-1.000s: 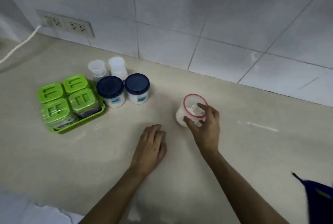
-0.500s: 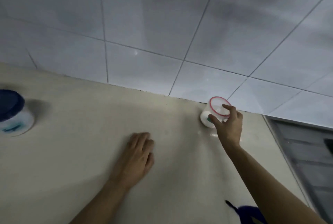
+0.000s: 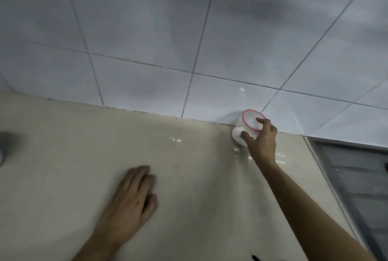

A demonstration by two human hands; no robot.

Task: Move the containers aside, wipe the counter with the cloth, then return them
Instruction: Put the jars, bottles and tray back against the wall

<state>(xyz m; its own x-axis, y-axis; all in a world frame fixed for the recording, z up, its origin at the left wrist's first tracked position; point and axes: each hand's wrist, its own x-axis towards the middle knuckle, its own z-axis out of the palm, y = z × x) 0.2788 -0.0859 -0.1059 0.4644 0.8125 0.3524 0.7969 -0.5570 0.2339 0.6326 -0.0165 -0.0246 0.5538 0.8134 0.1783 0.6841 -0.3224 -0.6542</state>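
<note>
The left hand [image 3: 130, 204] lies flat on the pale desk [image 3: 63, 155], fingers loose, holding nothing. Far right, the right hand [image 3: 261, 143] grips a red-rimmed container [image 3: 249, 123] from above, upright against the tiled wall [image 3: 189, 40], directly under its fingers.

- Two bare forearms, no sleeves anywhere in view (cut off by the lower edge before the elbows).
- Left hand [image 3: 131, 204] bare: no ring, no glove.
- Right hand [image 3: 262, 142] bare too, no ring to be seen on the fingers that show.
- No watch, band or bracelet at either wrist.
- Nails short, plain as far as can be told (blurred).
</note>
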